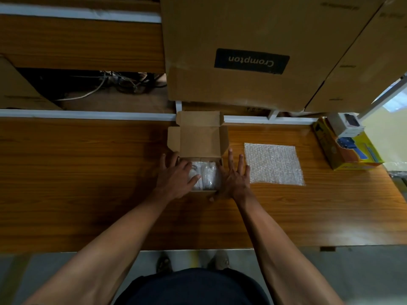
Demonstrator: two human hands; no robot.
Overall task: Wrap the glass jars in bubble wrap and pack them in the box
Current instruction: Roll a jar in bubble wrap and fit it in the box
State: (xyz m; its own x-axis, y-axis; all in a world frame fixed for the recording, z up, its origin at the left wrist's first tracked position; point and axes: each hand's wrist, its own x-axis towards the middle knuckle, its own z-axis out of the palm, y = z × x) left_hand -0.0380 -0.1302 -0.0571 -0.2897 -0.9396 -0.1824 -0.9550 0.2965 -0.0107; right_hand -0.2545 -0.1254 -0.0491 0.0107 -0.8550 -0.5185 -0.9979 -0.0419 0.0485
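**Both hands flat at a small box of wrapped jars**

On the wooden desk (88,172), the left hand (176,175) lies at the 9 o'clock side of the small cardboard box (199,139), fingers straight and spread, thumb reaching over the contents; it grips nothing. The box stands at the desk's middle, its lid flap raised toward 12 o'clock. Inside, two bubble-wrapped jars (206,176) lie side by side. At the box's 3 o'clock side, the right hand (235,175) presses flat with splayed fingers, holding nothing. Further toward 3 o'clock, a loose sheet of bubble wrap (274,164) lies flat, just beside that hand. At the far right edge sits a yellow carton (350,155).
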